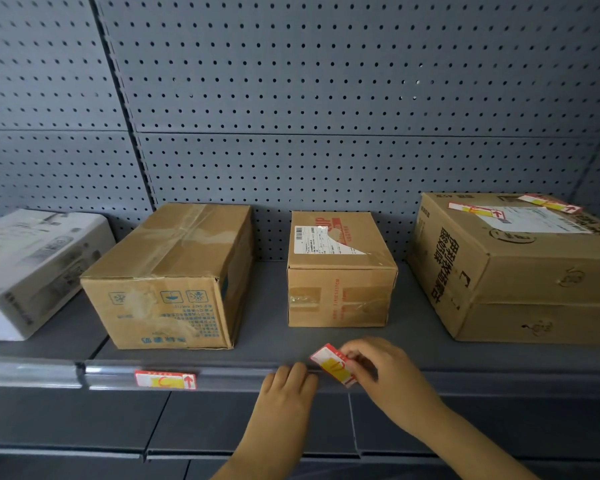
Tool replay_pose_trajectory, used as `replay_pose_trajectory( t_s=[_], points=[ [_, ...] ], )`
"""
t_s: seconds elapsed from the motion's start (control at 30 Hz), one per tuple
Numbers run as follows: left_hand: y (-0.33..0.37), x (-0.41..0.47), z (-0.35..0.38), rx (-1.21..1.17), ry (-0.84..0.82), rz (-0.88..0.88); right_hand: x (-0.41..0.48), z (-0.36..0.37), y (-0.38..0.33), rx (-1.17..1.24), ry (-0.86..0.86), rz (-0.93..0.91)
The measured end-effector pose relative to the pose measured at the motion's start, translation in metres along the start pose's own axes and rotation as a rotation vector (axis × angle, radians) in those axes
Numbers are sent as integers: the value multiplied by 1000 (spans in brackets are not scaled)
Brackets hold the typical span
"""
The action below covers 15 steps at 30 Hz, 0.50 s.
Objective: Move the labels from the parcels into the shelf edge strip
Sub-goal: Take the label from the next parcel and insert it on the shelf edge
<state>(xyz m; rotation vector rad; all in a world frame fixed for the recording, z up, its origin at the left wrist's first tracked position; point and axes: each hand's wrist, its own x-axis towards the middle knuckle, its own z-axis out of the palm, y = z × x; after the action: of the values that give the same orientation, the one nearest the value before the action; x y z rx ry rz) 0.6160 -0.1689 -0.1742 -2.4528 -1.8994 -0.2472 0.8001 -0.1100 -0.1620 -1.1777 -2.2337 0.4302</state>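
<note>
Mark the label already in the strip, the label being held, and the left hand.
Label in strip (165,380), head view, its yellow middle.
Held label (331,366), head view, its yellow face.
Left hand (286,388), head view, its back.

White parcel (32,268) blurred, cut off left.

A shop or stockroom: grey pegboard-backed shelving (326,81), a label strip (222,375), and cardboard parcels (174,271).

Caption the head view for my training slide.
Right hand slots a label into the shelf edge strip, left hand steadying.
</note>
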Motion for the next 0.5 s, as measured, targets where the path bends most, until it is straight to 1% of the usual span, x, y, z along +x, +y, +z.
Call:
replay_pose_trajectory(
  t_s=[0.1, 0.13, 0.23, 0.33, 0.4, 0.47, 0.5],
  points=[
    [-2, -1, 1, 5, 13, -21, 0, 2, -1, -120, -37, -53],
    [-3, -1, 3, 15, -15, -20, 1, 3, -2, -125, -45, -61],
    [-7, -5, 7, 27, 82, 25, 1, 5, -4, -153, -83, -82],
    [-7, -7, -1, 19, 46, 84, 2, 6, -6, -170, -100, -83],
    [-9, -8, -1, -7, 81, 96, 2, 6, -6, -170, -100, -63],
    [-8, -10, -4, -44, 58, 94, 1, 6, -6, -167, -100, -46],
    [-8, -10, -6, -16, 69, 89, 0, 6, -7, -164, -101, -42]
  ],
)
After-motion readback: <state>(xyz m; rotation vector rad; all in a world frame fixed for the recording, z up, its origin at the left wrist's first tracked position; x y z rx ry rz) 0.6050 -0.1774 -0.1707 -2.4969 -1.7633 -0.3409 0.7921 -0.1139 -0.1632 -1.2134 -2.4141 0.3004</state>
